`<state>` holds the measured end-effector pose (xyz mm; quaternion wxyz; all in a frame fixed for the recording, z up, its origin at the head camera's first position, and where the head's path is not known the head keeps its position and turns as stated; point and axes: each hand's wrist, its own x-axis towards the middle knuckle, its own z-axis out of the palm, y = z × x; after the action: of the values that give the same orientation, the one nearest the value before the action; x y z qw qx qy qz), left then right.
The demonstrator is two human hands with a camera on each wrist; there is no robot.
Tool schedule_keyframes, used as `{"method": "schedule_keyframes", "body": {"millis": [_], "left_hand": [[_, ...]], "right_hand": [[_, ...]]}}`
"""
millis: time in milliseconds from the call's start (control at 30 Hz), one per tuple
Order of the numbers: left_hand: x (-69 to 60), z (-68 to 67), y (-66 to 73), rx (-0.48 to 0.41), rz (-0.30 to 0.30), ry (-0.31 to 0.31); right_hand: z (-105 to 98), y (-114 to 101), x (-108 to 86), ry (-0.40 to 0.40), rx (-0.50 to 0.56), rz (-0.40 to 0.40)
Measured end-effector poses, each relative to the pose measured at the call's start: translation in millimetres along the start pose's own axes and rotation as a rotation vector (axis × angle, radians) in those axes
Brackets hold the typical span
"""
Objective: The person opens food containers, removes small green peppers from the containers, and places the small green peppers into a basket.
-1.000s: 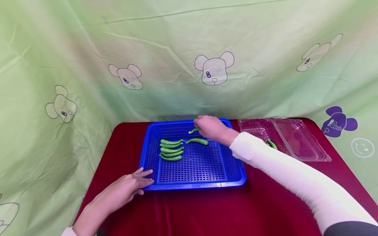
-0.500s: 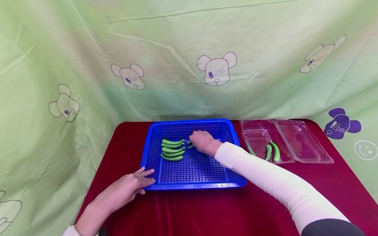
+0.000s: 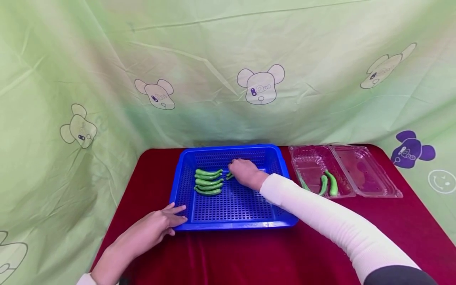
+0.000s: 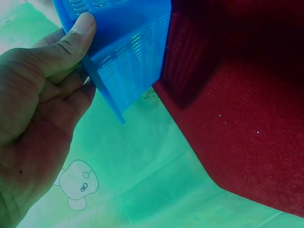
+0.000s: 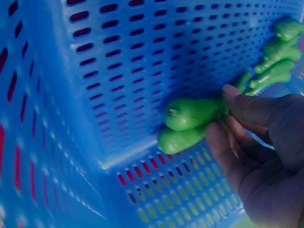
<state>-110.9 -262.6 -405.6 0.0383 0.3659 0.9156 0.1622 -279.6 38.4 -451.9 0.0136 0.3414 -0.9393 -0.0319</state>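
Observation:
A blue perforated plastic basket (image 3: 233, 226) stands on the table. Its left near corner is gripped by my left hand (image 3: 153, 225), with the thumb (image 4: 80, 35) over the rim and the fingers behind it. Inside, several slim, curved green cucumbers (image 3: 208, 183) lie in a row at the left. My right hand (image 3: 246, 172) reaches into the back middle of the basket. In the right wrist view, thumb and fingers pinch a cucumber (image 5: 192, 114) near its narrow end. A second cucumber (image 5: 178, 141) lies alongside it. From the head, the hand hides most of this pair.
A clear hinged plastic box (image 3: 310, 152) lies open to the basket's right, its lid (image 3: 367, 170) folded outward. A few green cucumbers (image 3: 332, 184) lie in it. Dark red cloth (image 3: 249, 257) covers the table, and a printed green curtain (image 3: 199, 43) hangs behind.
Over the second, my right hand has brought a cucumber down and nearer, beside the one lying at the basket's middle. The last half second shows almost no movement. My left hand keeps its place.

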Motion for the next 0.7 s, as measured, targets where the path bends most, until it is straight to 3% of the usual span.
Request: {"method": "schedule_keyframes", "body": {"millis": [200,400,567,700], "left_hand": [[-1.9,-0.1,-1.8,-0.017,-0.004,-0.005],[4.8,-1.3,-2.0,-0.021,0.012,-0.007],[5.2,0.9,-3.8,-0.016,0.028,0.017],[-1.1,4.6,-4.3,-0.034,0.013,0.021]], "right_hand": [[-43.8,20.5,-14.2,0.014,0.085,0.039],[-93.8,85.2,-61.9,0.021,0.208,0.211],[-95.8,148.2,-109.6,0.011,0.194,0.351],[-76.9,179.4,-144.4,-0.126,0.178,0.447]]}}
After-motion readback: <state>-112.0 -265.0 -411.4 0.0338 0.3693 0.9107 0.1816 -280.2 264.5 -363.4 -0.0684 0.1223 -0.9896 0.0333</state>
